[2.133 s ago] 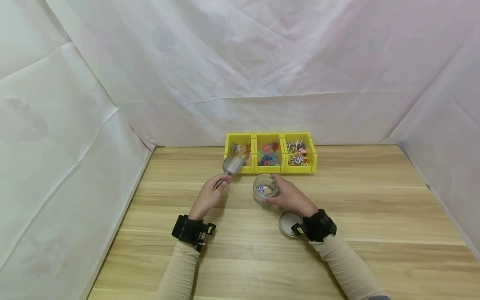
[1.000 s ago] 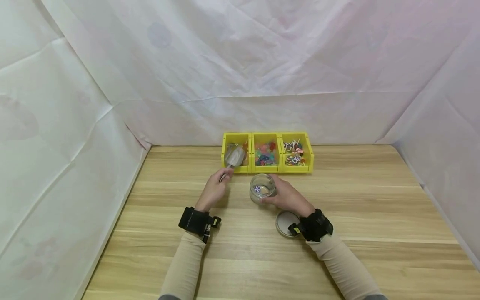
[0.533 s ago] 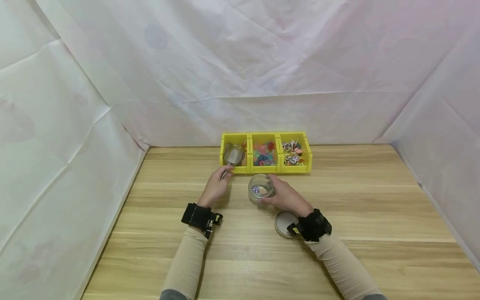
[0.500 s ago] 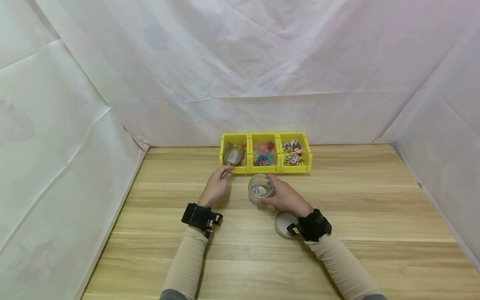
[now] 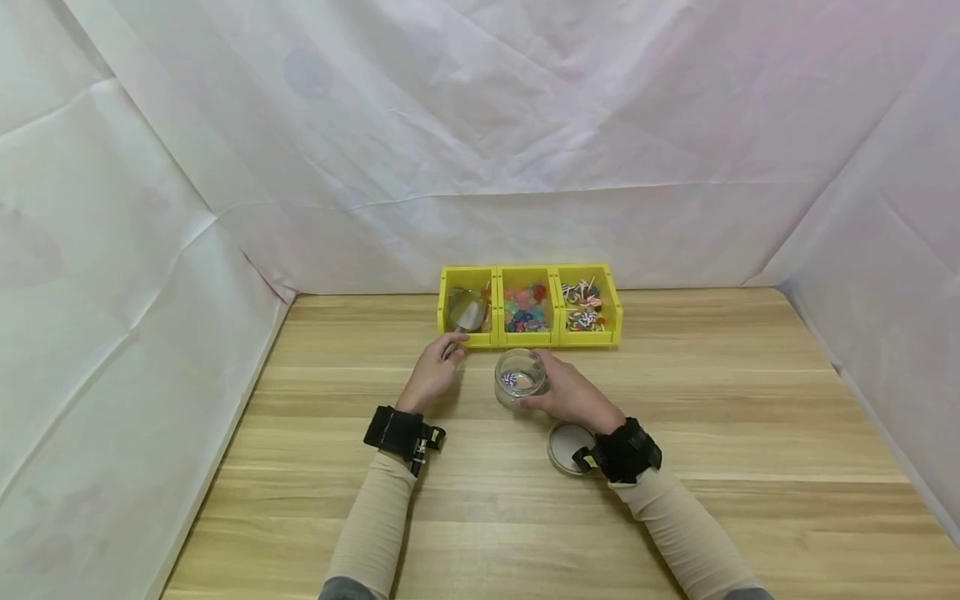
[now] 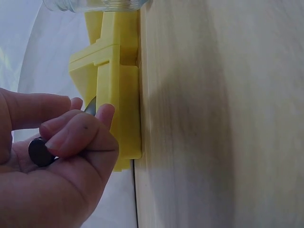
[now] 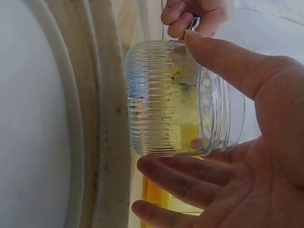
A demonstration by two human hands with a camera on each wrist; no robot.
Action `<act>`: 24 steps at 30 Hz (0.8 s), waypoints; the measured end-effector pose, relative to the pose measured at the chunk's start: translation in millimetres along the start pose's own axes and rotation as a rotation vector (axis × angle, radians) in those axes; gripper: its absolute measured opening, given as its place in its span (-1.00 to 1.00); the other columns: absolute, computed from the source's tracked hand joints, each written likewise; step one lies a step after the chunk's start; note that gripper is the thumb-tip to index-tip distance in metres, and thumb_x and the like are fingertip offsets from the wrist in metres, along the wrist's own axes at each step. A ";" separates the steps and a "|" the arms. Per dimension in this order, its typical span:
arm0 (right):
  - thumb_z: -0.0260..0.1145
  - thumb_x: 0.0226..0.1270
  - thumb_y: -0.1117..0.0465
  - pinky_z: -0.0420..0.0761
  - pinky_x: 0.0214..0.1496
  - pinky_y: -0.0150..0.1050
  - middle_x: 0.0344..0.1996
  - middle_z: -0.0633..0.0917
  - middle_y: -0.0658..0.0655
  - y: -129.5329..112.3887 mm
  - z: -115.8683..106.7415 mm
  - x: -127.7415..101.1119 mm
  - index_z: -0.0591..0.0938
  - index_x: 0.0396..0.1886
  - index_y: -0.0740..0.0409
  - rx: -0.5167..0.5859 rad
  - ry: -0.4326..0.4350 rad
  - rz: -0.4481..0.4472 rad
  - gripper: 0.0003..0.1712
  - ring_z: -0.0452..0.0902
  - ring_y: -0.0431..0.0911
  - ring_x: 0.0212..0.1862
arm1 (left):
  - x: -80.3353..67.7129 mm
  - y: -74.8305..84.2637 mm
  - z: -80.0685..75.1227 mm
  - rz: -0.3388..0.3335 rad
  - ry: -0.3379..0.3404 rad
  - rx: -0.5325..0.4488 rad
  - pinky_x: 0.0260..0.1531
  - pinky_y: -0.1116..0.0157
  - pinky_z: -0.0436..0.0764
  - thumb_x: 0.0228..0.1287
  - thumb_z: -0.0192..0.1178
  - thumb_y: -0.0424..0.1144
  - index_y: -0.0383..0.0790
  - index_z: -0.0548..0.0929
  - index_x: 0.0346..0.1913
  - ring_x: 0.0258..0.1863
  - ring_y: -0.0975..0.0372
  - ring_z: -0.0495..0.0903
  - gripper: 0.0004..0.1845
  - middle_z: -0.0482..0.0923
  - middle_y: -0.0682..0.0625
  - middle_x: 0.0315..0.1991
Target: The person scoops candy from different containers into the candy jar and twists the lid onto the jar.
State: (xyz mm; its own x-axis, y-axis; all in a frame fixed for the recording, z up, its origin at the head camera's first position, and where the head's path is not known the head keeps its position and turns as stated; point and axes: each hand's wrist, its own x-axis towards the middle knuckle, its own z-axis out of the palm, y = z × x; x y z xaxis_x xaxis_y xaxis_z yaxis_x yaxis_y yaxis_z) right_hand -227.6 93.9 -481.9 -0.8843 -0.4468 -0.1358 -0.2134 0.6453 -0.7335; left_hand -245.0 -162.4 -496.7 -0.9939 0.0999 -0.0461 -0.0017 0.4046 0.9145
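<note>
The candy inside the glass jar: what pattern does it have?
The candy has purple and white swirls, clearest in the head view.

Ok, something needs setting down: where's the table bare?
Bare table: from the right hand to the right cloth, from the left hand to the left cloth, and between the sleeves, nearer the person than the lid. Crowded: around jar, scoop and yellow bins.

Three bins [image 5: 524, 340], two hands [image 5: 431, 374] [image 5: 576, 393], one scoop [image 5: 471, 316], one jar [image 5: 504, 395] (one lid [image 5: 563, 447], too)
</note>
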 end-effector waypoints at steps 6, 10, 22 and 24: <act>0.55 0.13 0.00 0.48 0.29 0.07 0.25 0.52 0.27 -1.6 -0.8 -0.4 0.18 0.49 0.13 0.000 0.000 -0.007 0.04 0.46 0.11 0.28 | -1.2 -2.5 -1.1 -0.026 -0.004 0.001 0.45 -0.02 0.19 0.54 0.00 -0.22 -0.10 0.51 0.31 0.45 0.02 0.24 -0.64 0.37 -0.09 0.41; 0.55 0.13 0.00 0.47 0.30 0.08 0.26 0.51 0.28 -1.8 -0.5 0.0 0.18 0.49 0.14 0.006 -0.001 -0.014 0.04 0.44 0.12 0.29 | -2.6 -4.0 -1.6 -0.027 -0.011 -0.015 0.44 -0.04 0.21 0.53 0.02 -0.24 -0.12 0.50 0.32 0.45 0.00 0.25 -0.63 0.35 -0.11 0.42; 0.55 0.13 0.00 0.46 0.31 0.06 0.28 0.50 0.25 -0.9 1.0 0.4 0.18 0.50 0.11 0.000 0.001 -0.009 0.05 0.43 0.11 0.30 | -11.0 -2.5 -1.0 -0.020 -0.028 -0.025 0.38 -0.11 0.28 0.52 0.02 -0.24 -0.14 0.51 0.31 0.40 -0.02 0.31 -0.63 0.42 -0.11 0.35; 0.55 0.13 0.00 0.46 0.31 0.07 0.28 0.50 0.26 -0.7 0.9 0.1 0.17 0.50 0.13 0.000 0.000 -0.012 0.06 0.43 0.11 0.30 | -12.7 -2.1 -0.8 -0.025 -0.029 -0.019 0.30 -0.10 0.37 0.52 0.03 -0.23 -0.12 0.51 0.30 0.33 0.00 0.37 -0.63 0.45 -0.09 0.29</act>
State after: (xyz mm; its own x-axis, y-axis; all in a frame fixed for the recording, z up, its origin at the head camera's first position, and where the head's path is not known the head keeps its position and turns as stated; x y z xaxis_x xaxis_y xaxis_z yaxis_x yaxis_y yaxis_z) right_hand -227.2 92.9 -482.0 -0.8818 -0.4541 -0.1272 -0.2237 0.6402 -0.7349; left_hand -232.5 -165.3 -497.7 -0.9899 0.1163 -0.0808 -0.0293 0.3901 0.9203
